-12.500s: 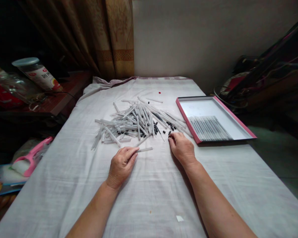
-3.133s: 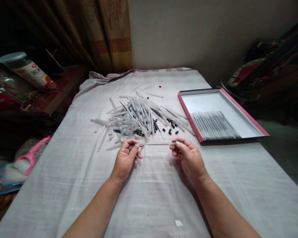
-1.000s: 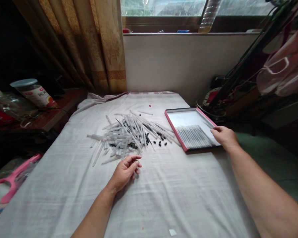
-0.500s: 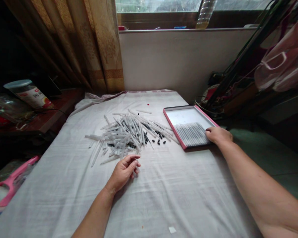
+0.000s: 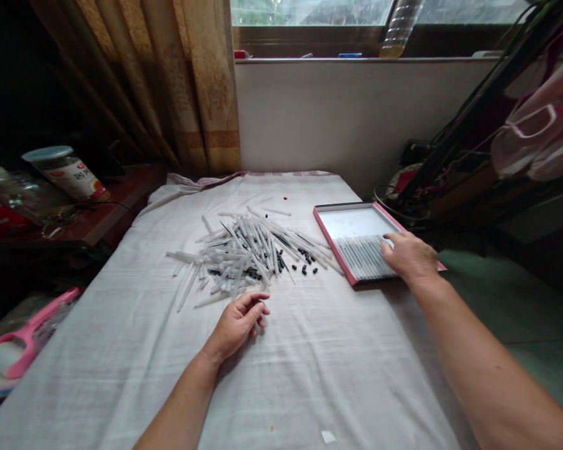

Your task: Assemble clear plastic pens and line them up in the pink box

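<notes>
My right hand (image 5: 411, 256) is over the right side of a shallow pink-edged box (image 5: 334, 244), thumb and index finger apart above the end of a row of clear pens (image 5: 363, 256). Nothing shows between those fingers. On the cloth, my left hand (image 5: 239, 322) rests with loosely bent fingers that stand apart, and I see nothing in it. Just beyond it lies a loose heap of clear pen barrels (image 5: 234, 256) mixed with thin dark refills. Several small black pen caps (image 5: 304, 270) are scattered between the heap and the box.
A pale cloth (image 5: 281, 362) covers the table. A small red piece (image 5: 285, 198) lies toward the back and a white scrap (image 5: 328, 436) near the front. At left are a lidded plastic jar (image 5: 72, 175) and a pink handle (image 5: 32, 331). A curtain (image 5: 211, 94) hangs behind.
My right hand has spread its thumb and index finger, which were closed together at the right end of the pen row. My left hand keeps its pose; the view has shifted slightly.
</notes>
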Demonstrator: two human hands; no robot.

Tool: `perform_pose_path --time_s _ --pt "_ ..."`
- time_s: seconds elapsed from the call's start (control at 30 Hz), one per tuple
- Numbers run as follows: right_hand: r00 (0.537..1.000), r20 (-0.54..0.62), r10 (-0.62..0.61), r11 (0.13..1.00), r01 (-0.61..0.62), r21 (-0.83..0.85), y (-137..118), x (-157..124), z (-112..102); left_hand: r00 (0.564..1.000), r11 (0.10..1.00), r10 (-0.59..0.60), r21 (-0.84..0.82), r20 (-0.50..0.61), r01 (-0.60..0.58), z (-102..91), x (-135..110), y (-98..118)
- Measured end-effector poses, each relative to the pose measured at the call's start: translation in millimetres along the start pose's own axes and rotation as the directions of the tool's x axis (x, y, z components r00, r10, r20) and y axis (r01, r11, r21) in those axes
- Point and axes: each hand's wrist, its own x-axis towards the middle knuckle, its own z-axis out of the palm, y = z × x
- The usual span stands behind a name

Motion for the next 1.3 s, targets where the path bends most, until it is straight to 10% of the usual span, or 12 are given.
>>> perform_pose_path --time_s 0.1,0.33,0.8,0.9,1.0,1.1,1.2,1.3 --pt "0.982 -0.112 -0.151 0.976 0.166 0.140 -44.2 -16.7 -15.0 1.000 1.000 0.000 0.002 0.005 0.000 0.0 -0.4 0.5" --pt "0.941 0.061 -0.332 0.933 0.319 0.165 -127.2 -39.4 -11.2 1.000 1.000 -0.001 -0.009 0.002 0.001 0.4 -0.1 -0.1" --pt "0.982 -0.016 -0.186 0.955 0.185 0.232 -139.8 -38.8 -11.1 1.000 1.000 0.002 0.014 0.024 -0.002 -0.2 -0.2 1.2" --pt "0.985 -0.159 -0.063 0.828 0.140 0.543 -135.2 -53.6 -11.4 0.999 1.000 -0.001 0.027 0.036 0.000 0.3 -0.4 -0.7" --pt "0.986 -0.160 0.048 0.502 0.115 0.857 -140.7 -76.5 -8.3 0.997 0.994 0.073 0.088 -0.006 -0.072 1.1 -4.0 -1.7" --pt "0.998 -0.064 -0.027 0.205 0.068 0.976 -154.6 -100.8 -4.8 0.901 0.871 0.404 0.365 -0.155 -0.328 1.5 -10.9 2.3" --pt "0.987 -0.012 -0.163 0.103 0.030 0.994 -168.1 -119.1 -5.6 0.680 0.572 0.724 0.656 -0.120 -0.493 0.6 -16.5 9.4" --pt "0.953 0.026 -0.302 0.024 -0.020 1.000 -177.1 -129.1 -10.0 0.610 0.363 0.792 0.796 0.009 -0.484 -2.1 -16.4 11.7"
